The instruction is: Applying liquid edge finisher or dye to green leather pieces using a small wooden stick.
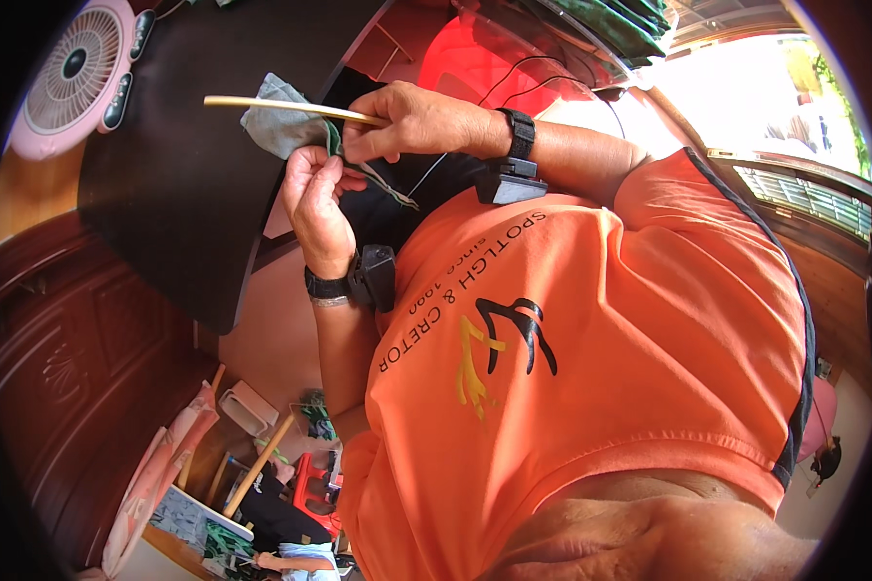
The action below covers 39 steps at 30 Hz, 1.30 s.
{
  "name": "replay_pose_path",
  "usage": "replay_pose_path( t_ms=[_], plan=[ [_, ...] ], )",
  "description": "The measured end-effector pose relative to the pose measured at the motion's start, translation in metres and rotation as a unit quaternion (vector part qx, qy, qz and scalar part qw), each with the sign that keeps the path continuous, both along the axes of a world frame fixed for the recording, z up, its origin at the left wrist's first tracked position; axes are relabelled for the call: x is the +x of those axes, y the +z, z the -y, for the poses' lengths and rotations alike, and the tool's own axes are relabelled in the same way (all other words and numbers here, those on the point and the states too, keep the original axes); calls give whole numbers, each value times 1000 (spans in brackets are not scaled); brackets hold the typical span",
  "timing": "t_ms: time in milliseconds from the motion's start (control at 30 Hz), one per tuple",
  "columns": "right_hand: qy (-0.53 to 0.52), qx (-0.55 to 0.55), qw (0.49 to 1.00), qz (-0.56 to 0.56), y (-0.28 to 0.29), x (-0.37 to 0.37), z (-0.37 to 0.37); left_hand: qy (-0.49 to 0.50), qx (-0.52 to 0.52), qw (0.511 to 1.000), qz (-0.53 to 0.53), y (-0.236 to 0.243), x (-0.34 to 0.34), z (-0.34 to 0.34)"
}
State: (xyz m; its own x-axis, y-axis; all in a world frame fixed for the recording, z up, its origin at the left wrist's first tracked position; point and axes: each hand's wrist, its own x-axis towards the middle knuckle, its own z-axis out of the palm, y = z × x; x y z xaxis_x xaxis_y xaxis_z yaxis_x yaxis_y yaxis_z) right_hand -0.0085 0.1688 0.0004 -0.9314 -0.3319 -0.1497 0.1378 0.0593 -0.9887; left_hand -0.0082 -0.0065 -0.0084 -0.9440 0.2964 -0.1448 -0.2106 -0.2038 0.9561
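My right hand [397, 121] is closed around a slim pale wooden stick [262, 103], which points left out of my fist. The same fingers also press at the green edge of a small grey-blue cloth piece [286, 131]. From below, my left hand [320, 198] pinches this cloth at its green-edged side, thumb against fingers. A narrow strip of cloth [392, 189] trails out to the right of my left fingers. Both hands are close together over the near edge of a black table [179, 179]. My fingers hide part of the cloth.
A pink fan [73, 68] stands at the far left of the table. Red plastic [465, 68] and dark cables lie beyond my right wrist, below a stack of dark green cloth [625, 29]. Carved dark wooden furniture [68, 368] stands left; cluttered items fill the lower left.
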Motion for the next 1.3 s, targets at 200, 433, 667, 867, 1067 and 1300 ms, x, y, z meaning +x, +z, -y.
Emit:
replay_pose_path(
  t_ms=[200, 433, 667, 867, 1067, 1300],
  plan=[
    [8, 118, 989, -83, 1, -2, 2, 5, 7, 1000, 15, -2, -1, -3],
    [36, -61, 995, 65, -1, -2, 2, 1, 17, 1000, 17, -2, -2, -1],
    [37, -95, 990, 97, 1, -2, 2, -48, -155, 977, -141, -15, 1, 3],
    [44, -53, 994, 87, 7, -1, 1, -60, -94, 991, -73, -6, 1, 3],
    [39, -14, 999, 10, 7, 1, 5, 3, -142, 984, -107, -6, 4, 3],
    [31, -28, 999, 12, 10, 2, 3, 49, -317, 936, -141, -8, -5, 12]
  ],
)
